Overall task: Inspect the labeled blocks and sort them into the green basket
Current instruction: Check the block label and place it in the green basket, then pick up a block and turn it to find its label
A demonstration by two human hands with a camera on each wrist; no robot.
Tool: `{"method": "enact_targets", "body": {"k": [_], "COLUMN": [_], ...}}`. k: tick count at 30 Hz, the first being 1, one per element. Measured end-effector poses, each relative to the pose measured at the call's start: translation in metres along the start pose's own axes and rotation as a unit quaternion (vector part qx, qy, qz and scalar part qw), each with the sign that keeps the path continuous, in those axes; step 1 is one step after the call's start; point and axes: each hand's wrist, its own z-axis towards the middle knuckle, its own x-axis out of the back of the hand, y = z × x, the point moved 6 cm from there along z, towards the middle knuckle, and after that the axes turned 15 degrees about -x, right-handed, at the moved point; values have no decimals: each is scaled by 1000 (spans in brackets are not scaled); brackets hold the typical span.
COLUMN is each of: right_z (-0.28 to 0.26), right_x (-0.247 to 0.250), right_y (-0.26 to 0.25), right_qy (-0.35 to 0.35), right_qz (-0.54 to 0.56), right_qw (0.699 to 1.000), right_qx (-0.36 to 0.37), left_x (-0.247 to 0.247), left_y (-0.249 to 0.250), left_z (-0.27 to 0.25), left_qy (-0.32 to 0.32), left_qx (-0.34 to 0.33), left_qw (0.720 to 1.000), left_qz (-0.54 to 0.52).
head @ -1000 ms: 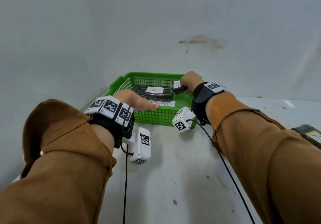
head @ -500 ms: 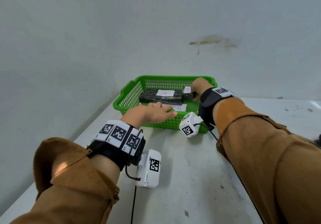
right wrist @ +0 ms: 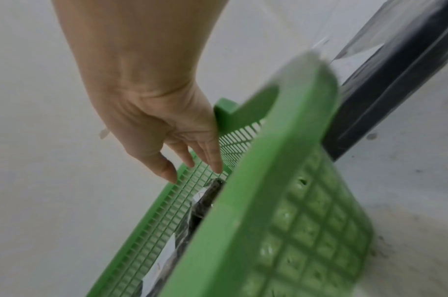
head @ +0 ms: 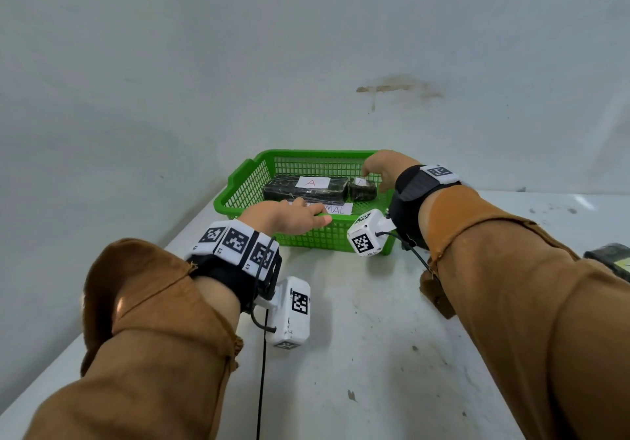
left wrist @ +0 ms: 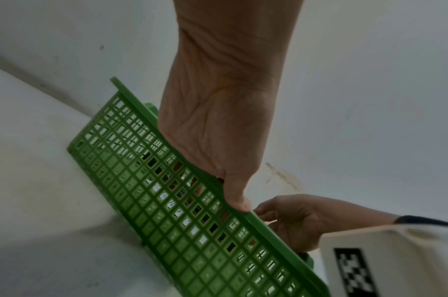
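Green basket [head: 245, 194] is a mesh-sided plastic tray. Inside it, a long dark block [head: 300, 190] with a white "A" label lies flat along the back, and a shorter dark labeled block [head: 363, 190] sits just beside its right end.

Head view high, looking down on the green basket [head: 250, 180]; both wrist views close beside its rim, shared.

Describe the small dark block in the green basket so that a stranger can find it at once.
Find the green plastic mesh basket on the white table by the wall. Inside, along its far side, a long dark block with a white "A" label lies. The small dark block sits at its right end, under the right hand; it is far shorter.
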Motion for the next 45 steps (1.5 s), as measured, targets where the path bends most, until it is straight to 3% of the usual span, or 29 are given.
{"method": "enact_targets", "body": {"k": [4,10,19,27,33,35,38,42,45], "right_z": [-21,-64,-97,-125,-132,-127,-120,-107,-100], "right_x": [10,42,80,111,116,124,136,129,120], "right_y": [4,40,176,282,323,332,346,365,368], "right_qy": [-18,-14,27,116,143,195,281,229,209], "right_qz": [145,202,177,143,102,99,-2,-74,-29], "right_qw": [989,978,983,976,977,969,948,950,958], "right_qx": [3,41,-49,-119,-117,-113,-148,-199,-193], "left_x": [-1,-8,-31,-77,-109,-116,-117,-113,-112], "left_y": [2,27,140,230,251,250,249,249,250], "left_z": [-4,-2,4,24,45,48,48,49,48], "left_qy": [37,123,191,139,65,66,65,50,54], "left_qx": [6,18,-153,-253,-238,-228,-224,-220,-220], "left_qw": [998,988,968,957,968,969,970,970,969], "left_qz": [53,92,53,1,41,66,74,87,94]}}
